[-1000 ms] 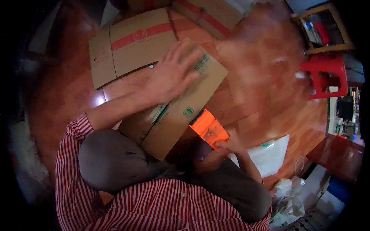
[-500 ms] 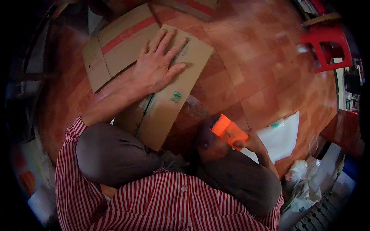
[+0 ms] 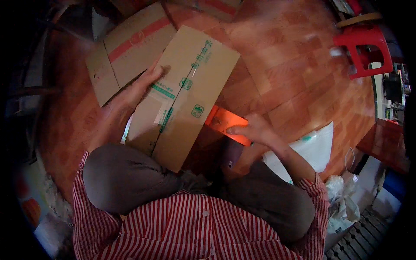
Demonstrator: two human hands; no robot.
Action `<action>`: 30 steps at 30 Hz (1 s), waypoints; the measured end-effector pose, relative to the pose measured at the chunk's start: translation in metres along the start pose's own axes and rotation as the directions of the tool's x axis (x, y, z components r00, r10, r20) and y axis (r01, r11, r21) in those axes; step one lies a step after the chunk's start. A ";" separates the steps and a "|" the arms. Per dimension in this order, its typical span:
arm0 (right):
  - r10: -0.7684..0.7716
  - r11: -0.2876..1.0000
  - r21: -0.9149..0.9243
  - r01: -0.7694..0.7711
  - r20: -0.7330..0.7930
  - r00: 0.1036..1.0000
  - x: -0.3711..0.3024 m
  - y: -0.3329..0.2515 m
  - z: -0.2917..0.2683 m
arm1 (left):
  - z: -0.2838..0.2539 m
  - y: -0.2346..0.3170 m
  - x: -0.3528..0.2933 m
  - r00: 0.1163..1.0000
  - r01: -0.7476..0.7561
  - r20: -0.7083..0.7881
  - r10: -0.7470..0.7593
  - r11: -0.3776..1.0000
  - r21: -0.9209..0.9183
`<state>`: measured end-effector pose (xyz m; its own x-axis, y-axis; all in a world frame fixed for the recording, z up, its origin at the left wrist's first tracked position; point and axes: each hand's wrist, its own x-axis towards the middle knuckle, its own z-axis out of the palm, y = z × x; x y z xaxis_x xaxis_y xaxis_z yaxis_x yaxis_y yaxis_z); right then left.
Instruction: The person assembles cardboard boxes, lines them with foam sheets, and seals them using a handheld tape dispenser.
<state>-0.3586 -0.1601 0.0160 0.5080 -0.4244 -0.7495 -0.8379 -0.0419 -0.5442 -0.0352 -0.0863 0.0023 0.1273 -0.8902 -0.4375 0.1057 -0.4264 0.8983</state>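
A brown cardboard box [image 3: 186, 112] with green print and a seam down its top face stands tilted in front of my crossed legs. My left hand [image 3: 149, 77] grips its left edge, thumb on the top face and the other fingers out of sight behind the side. In my right hand [image 3: 258, 130] is an orange hand tool [image 3: 225, 123], shaped like a tape dispenser. My thumb and fingers close on its right end, and its left end meets or overlaps the box's right edge. Contact there is hard to make out.
A flattened carton [image 3: 143, 41] with a red stripe lies behind the box. White sheeting [image 3: 316, 149] lies on the wood-look floor [image 3: 286, 78] to the right. Farther off stand a red plastic stool [image 3: 364, 50] and, nearer, clear plastic bags [image 3: 342, 203].
My left hand has slid from flat on the box's top face to its left edge. My right hand has carried the orange tool up and left to the box's right side.
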 end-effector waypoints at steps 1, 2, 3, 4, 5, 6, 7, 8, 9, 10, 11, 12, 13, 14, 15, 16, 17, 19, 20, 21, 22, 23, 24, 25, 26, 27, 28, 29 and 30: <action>0.050 0.998 -0.050 -0.049 0.015 0.999 -0.002 -0.009 -0.001 | -0.002 -0.004 -0.005 0.987 0.163 0.025 -0.162 0.977 -0.140; 0.090 0.990 -0.107 -0.088 0.012 0.996 0.001 -0.012 0.003 | -0.003 -0.007 -0.004 0.972 0.234 0.086 -0.219 0.939 -0.252; 0.125 0.978 -0.169 -0.123 -0.002 0.992 0.001 -0.016 0.003 | -0.004 -0.005 -0.001 0.956 0.290 0.154 -0.250 0.887 -0.359; 0.159 0.960 -0.229 -0.158 -0.018 0.987 0.001 -0.020 0.005 | -0.003 -0.005 0.002 0.932 0.359 0.223 -0.286 0.817 -0.452; 0.070 0.929 -0.357 -0.099 -0.092 0.993 0.005 -0.019 0.016 | -0.002 -0.007 0.004 0.918 0.391 0.274 -0.286 0.772 -0.501; -0.028 0.874 -0.483 -0.050 -0.153 0.988 0.012 -0.011 0.034 | 0.003 -0.013 0.007 0.912 0.403 0.302 -0.279 0.747 -0.529; -0.135 0.796 -0.605 -0.015 -0.202 0.970 0.016 -0.012 0.038 | 0.006 -0.019 0.010 0.911 0.401 0.317 -0.263 0.740 -0.540; -0.095 0.800 -0.599 -0.044 -0.198 0.976 0.018 -0.011 0.034 | 0.010 -0.026 0.012 0.915 0.388 0.320 -0.244 0.750 -0.536; -0.053 0.803 -0.593 -0.066 -0.180 0.982 0.014 -0.016 0.029 | 0.007 -0.032 0.010 0.922 0.371 0.309 -0.232 0.755 -0.540; -0.001 0.805 -0.584 -0.104 -0.177 0.984 0.011 -0.019 0.025 | 0.008 -0.041 0.012 0.928 0.353 0.301 -0.219 0.773 -0.527; 0.009 0.814 -0.557 -0.165 -0.272 0.962 0.012 -0.008 0.025 | 0.010 -0.051 0.011 0.936 0.330 0.284 -0.209 0.801 -0.500; 0.022 0.820 -0.525 -0.226 -0.366 0.930 0.012 0.020 0.025 | 0.015 -0.065 0.010 0.942 0.309 0.273 -0.197 0.828 -0.468; 0.023 0.828 -0.492 -0.268 -0.448 0.894 0.016 0.047 0.026 | 0.017 -0.077 0.008 0.952 0.273 0.245 -0.181 0.866 -0.419; 0.015 0.842 -0.451 -0.295 -0.527 0.849 0.017 0.074 0.028 | 0.023 -0.091 0.008 0.962 0.236 0.222 -0.162 0.900 -0.366; -0.001 0.859 -0.411 -0.306 -0.598 0.801 0.020 0.100 0.029 | 0.023 -0.103 0.005 0.974 0.184 0.181 -0.133 0.935 -0.303; -0.011 0.869 -0.375 -0.323 -0.667 0.745 0.021 0.124 0.028 | 0.026 -0.114 0.006 0.986 0.120 0.146 -0.086 0.962 -0.245; 0.030 0.879 -0.325 -0.348 -0.692 0.721 0.021 0.145 0.029 | 0.026 -0.120 0.008 0.994 0.055 0.106 -0.035 0.981 -0.188; 0.107 0.897 -0.222 -0.383 -0.731 0.674 0.020 0.159 0.029 | 0.027 -0.108 0.010 0.997 -0.080 0.016 0.081 0.994 -0.080; -0.015 0.906 -0.258 -0.335 -0.811 0.585 0.017 0.156 0.028 | 0.027 -0.099 0.011 0.993 -0.121 -0.017 0.120 0.990 -0.078; -0.135 0.910 -0.297 -0.290 -0.872 0.471 0.008 0.124 0.022 | 0.027 -0.086 0.012 0.988 -0.151 -0.037 0.148 0.984 -0.098; -0.252 0.909 -0.344 -0.236 -0.904 0.346 0.006 0.094 0.020 | 0.028 -0.071 0.010 0.985 -0.168 -0.062 0.160 0.976 -0.140; -0.149 0.989 -0.146 0.036 -0.906 0.397 0.008 0.071 0.021 | 0.035 -0.053 0.010 0.987 -0.159 -0.045 0.153 0.967 -0.200; -0.064 0.951 0.091 0.297 -0.879 0.473 0.017 0.044 0.021 | 0.040 -0.034 0.009 0.989 -0.148 -0.033 0.144 0.956 -0.255; -0.008 0.798 0.333 0.503 -0.828 0.561 0.029 0.017 0.021 | 0.046 -0.015 0.007 0.990 -0.136 -0.019 0.137 0.941 -0.309; 0.014 0.549 0.548 0.631 -0.761 0.649 0.039 -0.006 0.022 | 0.053 -0.004 0.005 0.994 -0.096 0.015 0.108 0.928 -0.360; 0.012 0.246 0.696 0.675 -0.698 0.716 0.040 -0.018 0.027 | 0.065 0.004 0.007 0.993 -0.048 0.079 0.088 0.908 -0.416; 0.151 0.188 0.761 0.622 -0.648 0.747 0.045 -0.006 0.043 | 0.080 0.009 0.011 0.986 0.011 0.151 0.067 0.885 -0.465; 0.250 0.092 0.829 0.552 -0.556 0.793 0.063 -0.004 0.067 | 0.080 0.006 0.009 0.985 0.064 0.173 0.027 0.865 -0.498; 0.301 0.057 0.852 0.521 -0.512 0.804 0.068 -0.002 0.077 | 0.078 0.004 0.005 0.980 0.101 0.199 0.002 0.853 -0.511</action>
<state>-0.3070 -0.1190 -0.0627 0.0539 -0.8171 -0.5740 0.3864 0.5472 -0.7425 -0.1110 -0.1049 0.0064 -0.0708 -0.9053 -0.4188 0.6073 -0.3722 0.7019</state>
